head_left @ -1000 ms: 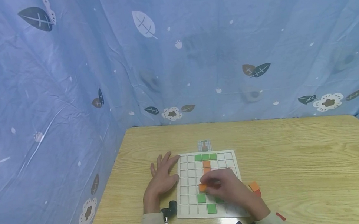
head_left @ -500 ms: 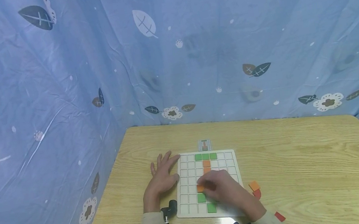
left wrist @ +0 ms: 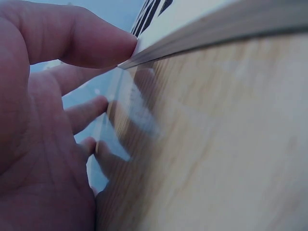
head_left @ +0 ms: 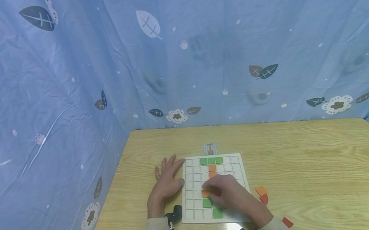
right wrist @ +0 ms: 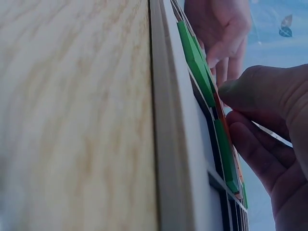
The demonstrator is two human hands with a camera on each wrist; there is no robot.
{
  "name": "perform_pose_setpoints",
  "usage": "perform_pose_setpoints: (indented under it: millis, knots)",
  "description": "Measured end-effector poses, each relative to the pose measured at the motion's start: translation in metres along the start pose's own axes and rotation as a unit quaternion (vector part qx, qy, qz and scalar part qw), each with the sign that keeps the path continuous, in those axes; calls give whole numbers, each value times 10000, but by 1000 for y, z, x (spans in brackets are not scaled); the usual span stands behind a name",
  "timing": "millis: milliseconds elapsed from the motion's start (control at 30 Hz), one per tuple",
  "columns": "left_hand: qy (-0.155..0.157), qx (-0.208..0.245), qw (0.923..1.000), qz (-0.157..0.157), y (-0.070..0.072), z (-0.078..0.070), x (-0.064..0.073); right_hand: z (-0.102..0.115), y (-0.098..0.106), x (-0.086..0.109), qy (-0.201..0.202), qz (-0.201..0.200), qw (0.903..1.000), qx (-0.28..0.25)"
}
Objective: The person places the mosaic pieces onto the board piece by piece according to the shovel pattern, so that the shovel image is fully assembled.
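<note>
A white grid board [head_left: 193, 206] lies on the table, with green tiles [head_left: 217, 213] and orange tiles [head_left: 212, 168] in some cells. My left hand [head_left: 165, 186] rests beside its left edge, fingers spread. In the left wrist view the thumb [left wrist: 96, 41] touches the board's side. My right hand [head_left: 230, 192] is over the lower middle of the board. Its thumb and fingertips are on an orange tile [head_left: 205, 193], which sits at a cell just above a green tile [head_left: 207, 203]. The right hand hides several cells behind it. In the right wrist view only a thin orange edge [right wrist: 220, 108] shows under the fingertips.
A small pattern card [head_left: 210, 149] lies beyond the board's far edge. To the right of the board are a loose orange tile [head_left: 261, 191], a red piece [head_left: 264, 199] and another red piece [head_left: 287, 222]. Blue curtains [head_left: 214, 50] border the table.
My right hand has moved slightly left with the orange tile, lowering it to a cell; it has been nearly still over the last half second. The left hand has stayed in place.
</note>
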State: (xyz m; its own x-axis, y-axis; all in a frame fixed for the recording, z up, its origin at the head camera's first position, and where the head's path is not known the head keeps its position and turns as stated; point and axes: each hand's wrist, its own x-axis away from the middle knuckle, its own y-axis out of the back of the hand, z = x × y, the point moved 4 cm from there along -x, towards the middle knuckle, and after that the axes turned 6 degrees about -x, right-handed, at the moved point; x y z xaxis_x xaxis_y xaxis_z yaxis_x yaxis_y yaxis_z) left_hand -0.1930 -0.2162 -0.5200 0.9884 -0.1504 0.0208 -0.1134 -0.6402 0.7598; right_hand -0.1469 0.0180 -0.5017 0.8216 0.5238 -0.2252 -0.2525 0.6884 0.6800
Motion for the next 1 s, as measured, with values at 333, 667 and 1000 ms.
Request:
perform_pose_setpoints:
  millis: [333,667,1000]
  knots:
    - [-14,26,10000,-3,0,-2,1,-2,16,8,454,-315,9954,-777]
    - [9,-2,10000,-34,1,-3,2,-16,52,34,-16,-356,9910,-1290]
    - [-8,-27,10000,-47,0,-3,2,-48,85,67,-563,-598,9887,-1256]
